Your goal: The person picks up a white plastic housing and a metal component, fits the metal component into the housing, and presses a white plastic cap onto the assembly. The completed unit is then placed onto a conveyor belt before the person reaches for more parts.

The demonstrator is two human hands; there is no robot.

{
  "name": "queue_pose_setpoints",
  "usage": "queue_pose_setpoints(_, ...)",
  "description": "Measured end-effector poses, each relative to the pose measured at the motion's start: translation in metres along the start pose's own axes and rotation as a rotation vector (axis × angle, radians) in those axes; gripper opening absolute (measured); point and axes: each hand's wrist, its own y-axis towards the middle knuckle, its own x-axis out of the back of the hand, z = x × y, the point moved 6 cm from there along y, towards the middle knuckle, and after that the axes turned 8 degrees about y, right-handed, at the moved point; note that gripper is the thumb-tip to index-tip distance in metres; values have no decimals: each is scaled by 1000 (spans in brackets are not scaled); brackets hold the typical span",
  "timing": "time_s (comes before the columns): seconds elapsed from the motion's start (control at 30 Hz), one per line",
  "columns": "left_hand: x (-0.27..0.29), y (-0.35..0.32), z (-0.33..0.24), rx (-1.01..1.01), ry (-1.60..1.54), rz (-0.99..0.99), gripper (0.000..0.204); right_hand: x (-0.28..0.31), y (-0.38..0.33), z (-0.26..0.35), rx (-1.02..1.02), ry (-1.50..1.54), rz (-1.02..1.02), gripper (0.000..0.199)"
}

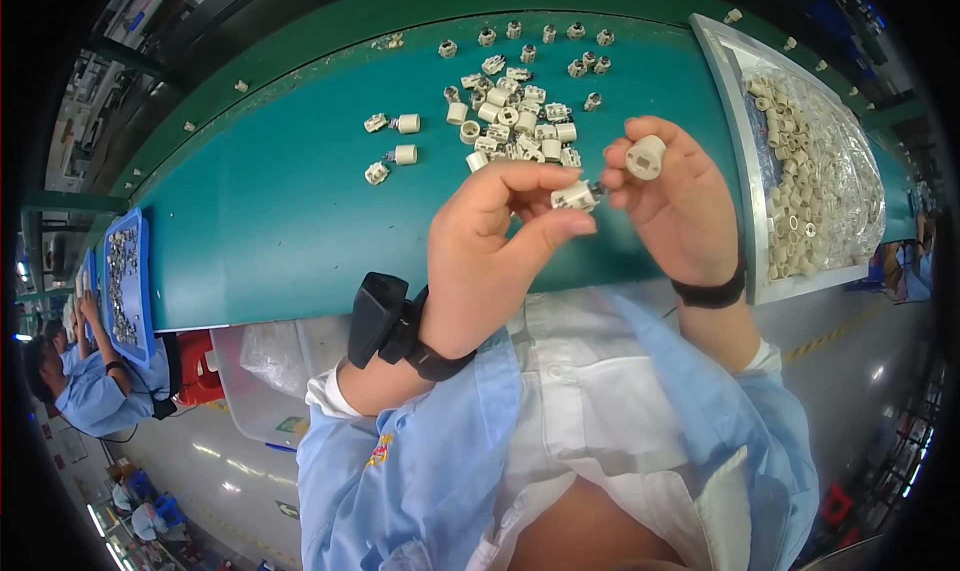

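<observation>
Between the thumb and fingers of my left hand [495, 236] is a cream plastic connector core [574, 197] with a small dark metal end pointing right. My right hand [690, 206] pinches a cream cylindrical cap [645, 158], its slotted face turned toward me. The two parts are close together above the table, the core's dark end near my right fingertips. Just beyond my hands lies a loose pile of similar caps and cores [525, 121]. Two pairs, each a core beside a cap [405, 155], lie left of the pile.
Several assembled pieces [514, 29] stand in rows along the far side of the green table [250, 211]. At right, a metal-edged tray [757, 226] holds many cream caps in clear plastic. A blue tray [143, 301] of small parts is at the left end, where a co-worker [110, 386] sits.
</observation>
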Motion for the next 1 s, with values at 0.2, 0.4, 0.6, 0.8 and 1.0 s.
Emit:
queue_pose_setpoints(0.2, 4, -4, -2, -116, 130, -46, 25, 1, -8, -13, -6, -76, 54, 29)
queue_pose_setpoints(0.4, 5, -6, 6, 51, -174, -59, 28, -2, -9, -7, 163, -452, -50, 22)
queue_pose_setpoints(0.6, 6, -9, 9, 93, -265, -21, 29, -24, -13, 1, 258, -587, -19, 29)
queue_pose_setpoints(0.8, 8, -8, 6, -51, -113, -23, 26, -23, -16, -1, 207, -577, -60, 29)
queue_pose_setpoints(1.0, 8, -10, 7, -37, -139, -19, 26, -21, -18, -3, 153, -583, -1, 28)
